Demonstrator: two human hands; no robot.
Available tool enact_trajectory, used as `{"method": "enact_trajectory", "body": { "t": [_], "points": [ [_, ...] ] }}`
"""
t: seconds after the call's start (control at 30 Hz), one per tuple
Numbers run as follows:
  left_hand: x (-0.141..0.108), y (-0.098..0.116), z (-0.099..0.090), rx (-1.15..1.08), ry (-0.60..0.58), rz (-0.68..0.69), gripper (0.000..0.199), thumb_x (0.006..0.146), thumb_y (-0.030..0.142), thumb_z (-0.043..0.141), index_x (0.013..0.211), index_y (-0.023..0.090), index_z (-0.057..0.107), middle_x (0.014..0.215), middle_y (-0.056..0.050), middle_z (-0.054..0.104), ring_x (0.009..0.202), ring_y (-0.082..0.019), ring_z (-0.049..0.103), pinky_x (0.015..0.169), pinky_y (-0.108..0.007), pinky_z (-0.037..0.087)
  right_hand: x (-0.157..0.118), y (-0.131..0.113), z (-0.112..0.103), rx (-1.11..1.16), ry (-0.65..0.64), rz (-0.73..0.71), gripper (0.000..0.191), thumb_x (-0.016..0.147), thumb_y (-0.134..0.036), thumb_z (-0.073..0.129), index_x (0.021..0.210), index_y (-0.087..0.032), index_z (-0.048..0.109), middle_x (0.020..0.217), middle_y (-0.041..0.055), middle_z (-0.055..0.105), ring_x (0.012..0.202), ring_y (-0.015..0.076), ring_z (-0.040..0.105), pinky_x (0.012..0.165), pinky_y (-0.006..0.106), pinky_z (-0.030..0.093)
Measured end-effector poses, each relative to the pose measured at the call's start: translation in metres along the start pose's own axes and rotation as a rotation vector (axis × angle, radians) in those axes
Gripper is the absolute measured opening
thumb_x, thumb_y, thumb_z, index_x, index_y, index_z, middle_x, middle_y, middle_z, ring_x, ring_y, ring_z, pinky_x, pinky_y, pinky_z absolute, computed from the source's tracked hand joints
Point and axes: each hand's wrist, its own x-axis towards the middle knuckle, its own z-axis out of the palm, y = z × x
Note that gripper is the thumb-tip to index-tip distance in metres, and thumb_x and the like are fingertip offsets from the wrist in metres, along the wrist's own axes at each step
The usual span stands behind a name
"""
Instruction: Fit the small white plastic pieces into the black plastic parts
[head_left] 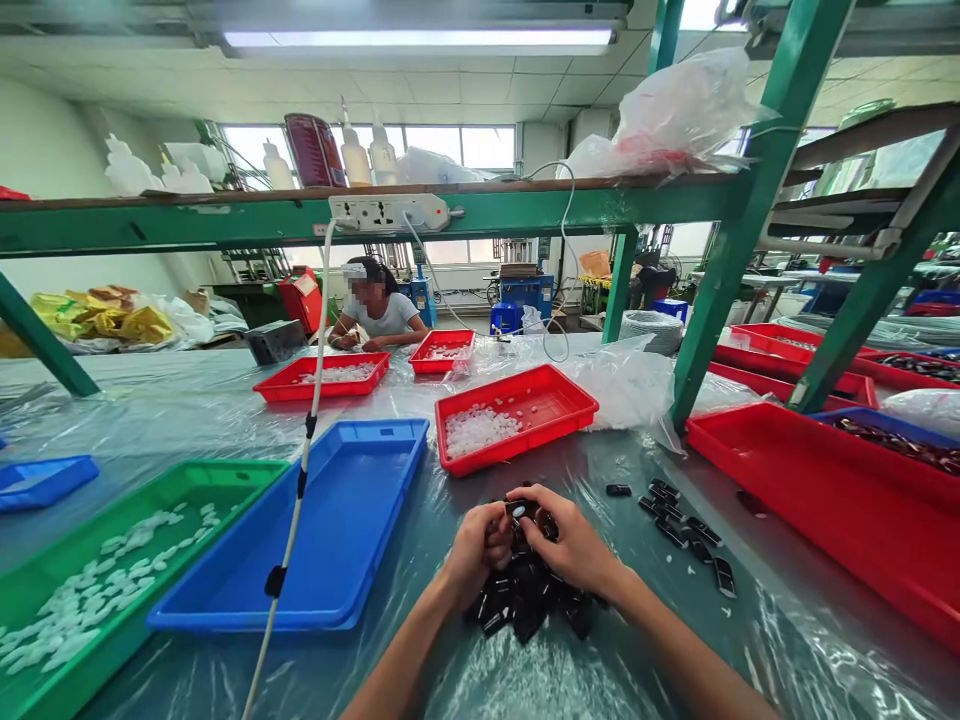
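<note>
Head view. Both hands meet above the near middle of the film-covered table. The left hand pinches a black part; the right hand is curled around its other side, with a small white piece showing on the part. Whether the right thumb touches this piece cannot be told. Below lies a pile of black parts; a looser group lies to the right. Beyond the hands, a red tray holds white pellets. For sound work, the left pinch should presumably keep the part steady and level, the right thumb bearing squarely on the white piece, fingers clear of the pile.
</note>
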Motion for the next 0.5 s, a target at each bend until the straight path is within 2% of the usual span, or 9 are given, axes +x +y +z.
{"method": "enact_trajectory", "body": {
  "t": [0.07,0.2,0.27,0.4,0.5],
  "points": [
    [-0.0003,-0.0013,0.0010,0.044,0.009,0.002,0.033,0.079,0.041,0.054,0.060,0.020,0.038,0.051,0.010,0.021,0.042,-0.005,0.012,0.044,-0.024,0.011,-0.0002,0.0021,0.0004,-0.011,-0.002,-0.023,0.031,0.089,-0.020,0.051,0.119,-0.022,0.059,0.107,0.0042,0.066,0.088,0.0167,0.061,0.083,0.031,0.050],
    [-0.0034,-0.0040,0.0016,0.183,0.002,0.017,0.045,0.083,0.057,0.047,0.060,0.020,0.038,0.053,0.008,0.024,0.046,-0.006,0.015,0.046,-0.025,0.011,-0.0010,0.0058,-0.0006,-0.049,-0.042,-0.067,0.035,0.090,-0.018,0.051,0.124,-0.023,0.057,0.110,0.0049,0.065,0.101,0.0189,0.061,0.091,0.033,0.048],
    [-0.0050,-0.0048,0.0019,0.288,0.023,0.054,0.050,0.083,0.065,0.047,0.061,0.020,0.038,0.053,0.008,0.025,0.047,-0.006,0.016,0.047,-0.025,0.012,-0.0015,0.0066,-0.0013,-0.092,-0.065,-0.079,0.034,0.092,-0.020,0.052,0.126,-0.024,0.056,0.108,0.0051,0.065,0.102,0.0196,0.061,0.091,0.033,0.048],
    [-0.0042,-0.0068,0.0023,0.512,0.116,0.178,0.052,0.079,0.066,0.054,0.060,0.020,0.040,0.054,0.008,0.028,0.049,-0.007,0.020,0.047,-0.026,0.014,-0.0024,0.0073,-0.0007,-0.176,-0.098,-0.095,0.030,0.096,-0.025,0.050,0.125,-0.023,0.057,0.105,0.0060,0.065,0.098,0.0206,0.062,0.089,0.034,0.049],
    [-0.0009,-0.0089,0.0014,0.543,0.180,0.206,0.051,0.080,0.064,0.052,0.057,0.020,0.040,0.052,0.006,0.031,0.051,-0.009,0.025,0.047,-0.026,0.017,-0.0032,0.0076,0.0005,-0.174,-0.091,-0.093,0.029,0.097,-0.030,0.051,0.124,-0.024,0.058,0.106,0.0058,0.066,0.098,0.0209,0.063,0.088,0.034,0.049]
  ]
}}
